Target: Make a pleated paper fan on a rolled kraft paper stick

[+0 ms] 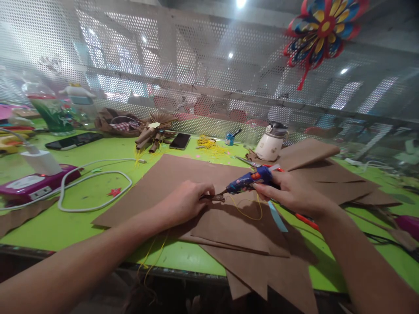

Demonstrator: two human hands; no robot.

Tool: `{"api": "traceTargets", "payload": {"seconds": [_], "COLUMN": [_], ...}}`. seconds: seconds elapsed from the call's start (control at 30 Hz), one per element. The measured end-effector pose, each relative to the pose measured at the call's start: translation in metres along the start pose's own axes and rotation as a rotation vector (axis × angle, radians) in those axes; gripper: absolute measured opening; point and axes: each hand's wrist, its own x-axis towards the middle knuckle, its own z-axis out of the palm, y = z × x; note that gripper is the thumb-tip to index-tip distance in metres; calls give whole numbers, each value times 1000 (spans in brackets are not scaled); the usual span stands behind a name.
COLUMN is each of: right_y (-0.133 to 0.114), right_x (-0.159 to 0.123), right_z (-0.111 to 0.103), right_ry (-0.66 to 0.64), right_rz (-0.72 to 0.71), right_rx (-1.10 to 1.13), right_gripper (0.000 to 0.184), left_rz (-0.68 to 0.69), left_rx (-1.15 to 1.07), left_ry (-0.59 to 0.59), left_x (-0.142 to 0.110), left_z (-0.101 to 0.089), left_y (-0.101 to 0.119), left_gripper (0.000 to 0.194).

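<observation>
My right hand (284, 187) is closed around a blue glue gun (249, 179), which points left. Its nozzle meets or nearly meets a small dark brown piece (218, 197), perhaps rolled paper. That piece is pinched in the fingers of my left hand (190, 198), low over the brown paper sheets (183, 170). A thin yellow string (252, 218) loops across the sheets below the gun. Beside it lies a light blue strip (277, 216). The far end of the small piece is hidden by my left fingers.
At left, a purple power strip (39, 185) holds a white charger (41, 162) with a looping white cable (98, 160). Behind the sheets are a phone (180, 141), yellow string scraps (209, 141) and a white bottle (269, 143). More brown paper (330, 179) is piled at right on the green table (114, 174).
</observation>
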Motion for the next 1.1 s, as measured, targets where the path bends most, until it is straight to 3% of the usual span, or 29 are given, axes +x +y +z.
{"api": "traceTargets", "payload": {"seconds": [0.5,0.7,0.93,1.1], "right_y": [4,18,62,103], "right_x": [-2,5,25,33], "right_z": [-5,1,9,2], "right_ry": [29,240,292,268], "right_rz": [-17,0,-104,0], "right_rx": [-77,-159,-377,-480], "right_gripper": [32,34,37,29], "left_rz": [-17,-21,-26,-8], "left_rx": [11,2,8,19], "left_ry": [1,-9,-18,-20], "left_x": [0,-1,-2,-2], "left_z": [-1,-2,-3,-4], "left_y": [2,4,5,5], "left_gripper": [14,16,18,18]}}
